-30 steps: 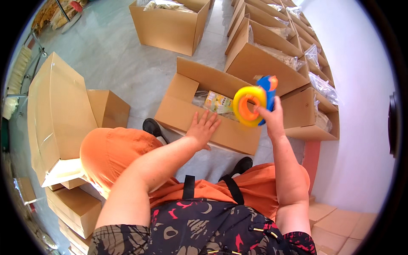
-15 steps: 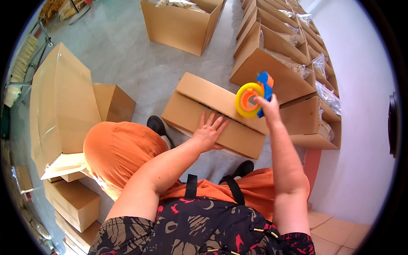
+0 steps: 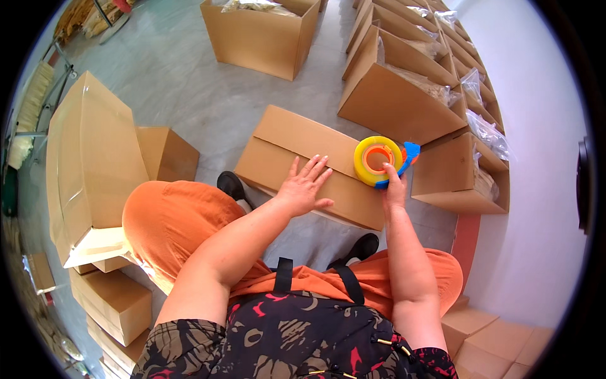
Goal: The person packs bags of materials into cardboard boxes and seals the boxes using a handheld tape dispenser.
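A cardboard box (image 3: 268, 165) sits at a slant on the floor between my feet, its two top flaps folded down to meet along a seam. My left hand (image 3: 307, 189) rests palm down on the near flap, fingers spread toward that seam. In my right hand (image 3: 396, 186) is a tape dispenser (image 3: 411, 153) with a blue frame, an orange core and a yellow roll of tape. It is over the right end of the box, with the roll facing up. Whether it touches the cardboard, I cannot tell.
Open boxes (image 3: 398, 95) holding plastic-wrapped goods stand in rows along the right wall. Another filled box (image 3: 259, 41) is at the far side. On my left, a large carton (image 3: 95, 151) stands beside smaller ones (image 3: 113, 303). More cartons (image 3: 492, 341) lie behind me at the lower right.
My right hand has lowered the tape dispenser toward the box's right end and turned it. The dark gap between the flaps has closed. My left hand stays on the near flap.
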`<state>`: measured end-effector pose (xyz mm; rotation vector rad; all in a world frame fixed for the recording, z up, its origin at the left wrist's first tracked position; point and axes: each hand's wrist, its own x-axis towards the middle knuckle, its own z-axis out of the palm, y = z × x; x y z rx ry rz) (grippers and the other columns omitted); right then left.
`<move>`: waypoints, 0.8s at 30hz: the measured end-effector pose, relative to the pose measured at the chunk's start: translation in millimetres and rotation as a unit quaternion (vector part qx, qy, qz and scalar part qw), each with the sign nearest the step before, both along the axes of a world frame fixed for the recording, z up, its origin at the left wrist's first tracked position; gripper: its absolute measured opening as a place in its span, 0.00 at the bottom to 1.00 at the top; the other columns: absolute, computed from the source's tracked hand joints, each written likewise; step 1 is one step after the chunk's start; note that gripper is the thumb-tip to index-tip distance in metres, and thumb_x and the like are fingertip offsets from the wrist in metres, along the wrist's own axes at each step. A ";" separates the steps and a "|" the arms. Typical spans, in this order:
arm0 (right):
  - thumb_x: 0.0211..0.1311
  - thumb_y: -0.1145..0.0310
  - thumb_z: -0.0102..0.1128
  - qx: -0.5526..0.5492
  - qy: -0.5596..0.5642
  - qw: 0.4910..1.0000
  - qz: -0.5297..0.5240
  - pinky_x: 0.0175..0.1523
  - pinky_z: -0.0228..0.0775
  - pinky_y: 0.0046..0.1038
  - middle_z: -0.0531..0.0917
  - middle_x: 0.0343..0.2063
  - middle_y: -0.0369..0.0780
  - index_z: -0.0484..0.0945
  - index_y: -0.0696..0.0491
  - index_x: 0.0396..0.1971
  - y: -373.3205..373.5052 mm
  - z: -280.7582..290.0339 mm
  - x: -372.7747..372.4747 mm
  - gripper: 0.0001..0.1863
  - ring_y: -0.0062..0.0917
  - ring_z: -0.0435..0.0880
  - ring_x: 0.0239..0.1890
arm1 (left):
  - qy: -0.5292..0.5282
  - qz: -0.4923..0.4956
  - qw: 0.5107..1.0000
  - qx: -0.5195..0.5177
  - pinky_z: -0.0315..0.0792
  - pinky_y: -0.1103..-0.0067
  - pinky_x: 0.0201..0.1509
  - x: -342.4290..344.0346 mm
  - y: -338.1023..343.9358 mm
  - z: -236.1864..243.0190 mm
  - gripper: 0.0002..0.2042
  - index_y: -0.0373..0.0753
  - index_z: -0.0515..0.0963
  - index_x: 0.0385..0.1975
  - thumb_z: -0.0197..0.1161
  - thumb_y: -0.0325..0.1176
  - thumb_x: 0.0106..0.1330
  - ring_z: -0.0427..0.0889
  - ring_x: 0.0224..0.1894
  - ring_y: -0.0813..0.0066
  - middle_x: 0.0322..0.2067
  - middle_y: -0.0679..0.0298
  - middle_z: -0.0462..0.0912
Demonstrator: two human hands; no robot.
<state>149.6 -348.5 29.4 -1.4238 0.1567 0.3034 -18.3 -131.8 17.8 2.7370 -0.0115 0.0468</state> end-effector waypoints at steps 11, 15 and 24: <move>0.55 0.61 0.74 -0.140 -0.143 0.980 0.000 0.52 0.72 0.27 0.80 0.44 0.38 0.72 0.57 0.51 -5.0 7.7 -9.2 0.28 0.22 0.78 0.44 | -0.004 0.332 0.943 0.033 0.48 0.55 0.77 16.3 84.4 -4.4 0.46 0.49 0.57 0.74 0.63 0.65 0.60 0.55 0.75 0.50 0.74 0.49 0.53; 0.56 0.62 0.74 -0.097 -0.120 0.988 -0.006 0.52 0.71 0.25 0.80 0.44 0.37 0.72 0.57 0.50 -9.3 7.2 -13.4 0.27 0.20 0.78 0.45 | 0.035 0.335 0.913 -0.228 0.63 0.66 0.71 15.1 130.2 6.3 0.55 0.43 0.53 0.75 0.70 0.66 0.51 0.65 0.70 0.52 0.69 0.46 0.63; 0.57 0.63 0.72 0.007 -0.060 0.998 -0.016 0.57 0.69 0.26 0.80 0.47 0.36 0.73 0.56 0.55 -18.2 9.2 -5.2 0.28 0.21 0.78 0.49 | 0.042 0.339 0.888 -0.307 0.69 0.69 0.66 16.0 148.6 -25.0 0.51 0.42 0.54 0.75 0.70 0.61 0.56 0.76 0.63 0.56 0.61 0.49 0.76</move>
